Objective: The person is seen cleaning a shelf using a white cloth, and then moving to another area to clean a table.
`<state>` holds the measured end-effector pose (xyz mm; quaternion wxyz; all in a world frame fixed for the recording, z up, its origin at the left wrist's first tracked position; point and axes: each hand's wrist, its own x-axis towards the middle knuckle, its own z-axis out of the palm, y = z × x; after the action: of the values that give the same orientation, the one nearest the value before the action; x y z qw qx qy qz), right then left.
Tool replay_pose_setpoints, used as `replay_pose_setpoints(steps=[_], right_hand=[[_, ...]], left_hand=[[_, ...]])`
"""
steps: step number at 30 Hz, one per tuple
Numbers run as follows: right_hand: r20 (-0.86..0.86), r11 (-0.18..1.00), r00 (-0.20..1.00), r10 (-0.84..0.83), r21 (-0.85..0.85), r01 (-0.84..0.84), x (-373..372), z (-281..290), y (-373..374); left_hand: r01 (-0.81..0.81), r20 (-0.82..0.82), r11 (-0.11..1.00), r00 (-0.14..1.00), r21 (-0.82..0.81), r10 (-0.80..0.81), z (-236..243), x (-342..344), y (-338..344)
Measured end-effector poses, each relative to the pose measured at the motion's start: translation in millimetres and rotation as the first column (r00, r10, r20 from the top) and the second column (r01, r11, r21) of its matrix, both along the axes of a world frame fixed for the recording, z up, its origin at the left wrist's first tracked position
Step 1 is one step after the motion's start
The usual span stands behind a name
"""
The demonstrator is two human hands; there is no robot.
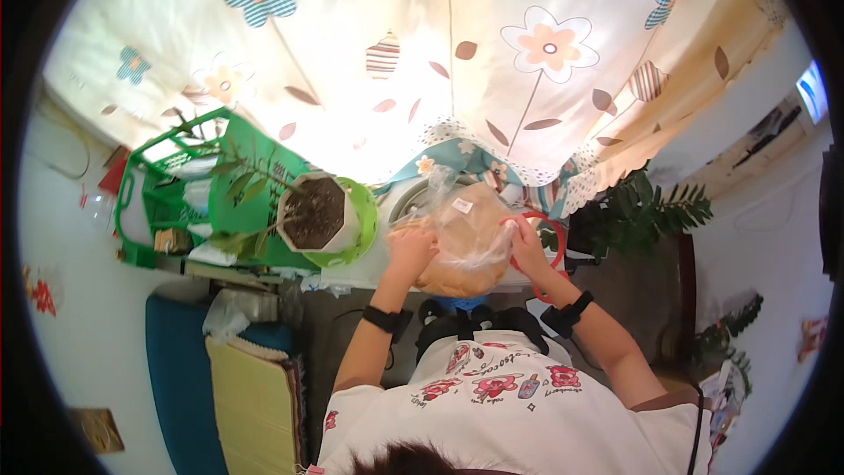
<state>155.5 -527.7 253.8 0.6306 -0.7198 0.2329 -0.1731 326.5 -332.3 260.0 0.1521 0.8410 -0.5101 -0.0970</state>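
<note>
A clear plastic bag [475,242] is held up in front of me at the table's near edge. Inside or behind it shows a tan, rounded, bread-like thing [462,280]; its exact kind is unclear. A small white label [462,205] sits on the tan upper part. My left hand [411,251] is closed on the bag's left side, with its fingertips partly hidden by the plastic. At the right edge, my right hand [527,248] pinches the plastic between thumb and fingers. Behind the bag, a round grey metal rim [406,202] is partly covered.
A potted plant [315,213] in a white pot and a green plastic crate [145,202] stand to the left. Red loops [559,242] lie just right of the bag. A flowered curtain [378,114] hangs behind. A leafy plant [646,211] stands at right, a folded yellow pad [253,405] lower left.
</note>
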Motion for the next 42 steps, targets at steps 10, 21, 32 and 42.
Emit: replay_pose_setpoints(steps=[10,21,32,42], right_hand=[[-0.002,0.659,0.808,-0.590,0.577,0.483,9.8,-1.4,-8.8],[-0.343,0.425,0.742,-0.577,0.650,0.630,-25.4,-37.0,-12.5],[-0.384,0.768,0.895,-0.227,0.495,0.407,-144.1,-14.9,46.8],[-0.407,0.700,0.836,-0.369,0.470,0.538,-309.9,-51.7,95.9]], left_hand=[[-0.277,-0.192,0.903,0.956,-0.328,0.224,15.6,26.2,31.5],[-0.248,-0.204,0.933,0.959,-0.262,0.197,-11.2,42.3,50.8],[-0.324,-0.335,0.862,0.922,-0.389,0.195,-11.6,7.2,45.1],[-0.880,-0.697,0.350,0.469,-0.320,0.543,-66.7,-62.5,50.3]])
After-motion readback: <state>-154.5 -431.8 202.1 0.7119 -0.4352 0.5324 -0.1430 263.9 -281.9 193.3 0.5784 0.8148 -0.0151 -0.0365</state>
